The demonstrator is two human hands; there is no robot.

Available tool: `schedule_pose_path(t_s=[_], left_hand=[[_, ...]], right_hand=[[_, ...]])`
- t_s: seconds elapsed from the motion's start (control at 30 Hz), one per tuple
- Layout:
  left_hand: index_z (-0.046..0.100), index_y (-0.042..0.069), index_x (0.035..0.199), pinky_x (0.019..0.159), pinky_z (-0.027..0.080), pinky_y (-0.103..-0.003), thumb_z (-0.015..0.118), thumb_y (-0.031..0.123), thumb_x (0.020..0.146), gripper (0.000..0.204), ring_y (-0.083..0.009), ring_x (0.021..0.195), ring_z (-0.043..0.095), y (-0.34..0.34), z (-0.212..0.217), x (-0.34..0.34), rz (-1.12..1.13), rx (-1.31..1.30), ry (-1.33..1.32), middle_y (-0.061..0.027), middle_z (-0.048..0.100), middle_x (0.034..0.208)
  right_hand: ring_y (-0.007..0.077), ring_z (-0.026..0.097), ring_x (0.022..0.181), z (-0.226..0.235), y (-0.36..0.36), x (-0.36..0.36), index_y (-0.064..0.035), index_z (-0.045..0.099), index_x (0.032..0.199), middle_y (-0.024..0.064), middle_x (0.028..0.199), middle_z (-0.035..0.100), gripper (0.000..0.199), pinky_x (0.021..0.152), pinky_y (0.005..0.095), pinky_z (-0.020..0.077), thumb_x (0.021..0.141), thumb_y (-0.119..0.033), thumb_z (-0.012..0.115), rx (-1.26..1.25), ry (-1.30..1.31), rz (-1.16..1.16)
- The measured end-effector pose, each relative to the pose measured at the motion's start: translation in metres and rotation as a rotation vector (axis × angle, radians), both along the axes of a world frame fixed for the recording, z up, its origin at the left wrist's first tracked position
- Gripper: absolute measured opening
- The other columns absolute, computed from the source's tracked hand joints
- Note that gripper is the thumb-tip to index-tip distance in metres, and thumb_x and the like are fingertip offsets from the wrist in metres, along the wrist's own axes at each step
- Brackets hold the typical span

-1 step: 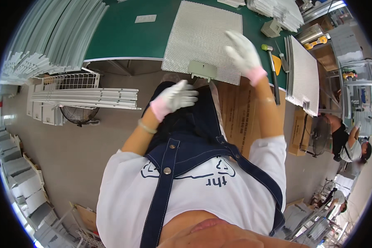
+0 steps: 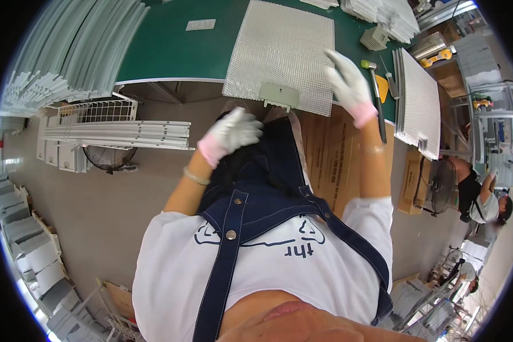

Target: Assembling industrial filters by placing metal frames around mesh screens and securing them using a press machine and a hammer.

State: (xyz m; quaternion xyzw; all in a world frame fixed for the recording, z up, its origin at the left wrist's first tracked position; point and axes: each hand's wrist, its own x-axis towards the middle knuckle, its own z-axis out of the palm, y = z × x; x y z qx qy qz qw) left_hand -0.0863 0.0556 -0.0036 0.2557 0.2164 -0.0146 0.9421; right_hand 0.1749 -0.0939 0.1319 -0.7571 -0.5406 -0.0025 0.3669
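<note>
A silvery mesh panel (image 2: 285, 48) lies on the green tabletop (image 2: 176, 51), its near edge jutting past the table's front edge. At that near edge sits a pale grey-green plastic piece (image 2: 279, 96) with small prongs. My right hand (image 2: 349, 84), in a white glove with a pink cuff, hovers by the panel's right edge, fingers stretched and holding nothing. In a matching glove, my left hand (image 2: 233, 135) is over my dark apron, in front of the table and left of the plastic piece. Its fingers are extended and nothing shows in them.
A hammer (image 2: 375, 94) and an orange tool (image 2: 383, 88) lie right of the panel, beside stacked mesh panels (image 2: 419, 105). Bundled white strips (image 2: 77, 48) fill the table's left; more strips (image 2: 119, 137) rest below. Grey plastic pieces (image 2: 374, 39) stand behind. A cardboard box (image 2: 330, 154) leans underneath.
My right hand has shifted a little to the right and nearer to me, off the panel's edge. My left hand has drawn slightly left. The panel has stayed put.
</note>
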Motion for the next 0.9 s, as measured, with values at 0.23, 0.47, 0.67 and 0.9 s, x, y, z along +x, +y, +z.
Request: schedule_pose_path(t_s=[0.23,0.47,0.67,0.9], left_hand=[[0.053,-0.004,0.106,0.058,0.05,-0.026,0.059,0.05,0.083,0.059,-0.018,0.063,0.061,0.047,0.05,0.008,0.34,0.604,0.374,-0.013,0.063,0.082],[0.057,-0.004,0.095,0.052,0.049,-0.027,0.061,0.025,0.085,0.031,-0.0151,0.056,0.058,0.038,0.046,0.031,0.378,0.745,0.302,-0.0099,0.06,0.069],[0.057,-0.002,0.087,0.048,0.047,-0.027,0.061,0.022,0.085,0.025,-0.0154,0.049,0.055,0.02,0.046,0.041,0.398,0.673,0.356,-0.0099,0.06,0.067],[0.054,-0.004,0.107,0.057,0.05,-0.027,0.055,0.037,0.089,0.045,-0.0173,0.066,0.061,0.044,0.053,0.028,0.124,0.736,0.242,-0.0136,0.064,0.082]], right_hand=[[0.0109,0.052,0.051,-0.058,-0.059,-0.058,-0.0018,0.056,0.091,0.0054,0.062,0.054,0.046,0.047,0.0255,0.0426,0.089,-0.047,0.046,-0.266,0.878,-0.594],[0.0093,0.039,0.04,-0.088,-0.067,-0.035,-0.0095,0.05,0.072,-0.0019,0.053,0.042,0.051,0.036,0.0219,0.0312,0.085,-0.059,0.048,-0.094,1.16,-0.639],[0.0097,0.044,0.047,-0.105,-0.06,-0.039,-0.0084,0.05,0.082,0.0005,0.061,0.048,0.036,0.039,0.0207,0.0329,0.092,-0.043,0.049,0.191,1.196,-0.453],[0.0097,0.042,0.046,-0.086,-0.057,-0.02,-0.0022,0.052,0.088,0.0023,0.061,0.049,0.037,0.04,0.0218,0.0324,0.093,-0.039,0.047,0.141,1.273,-0.368]])
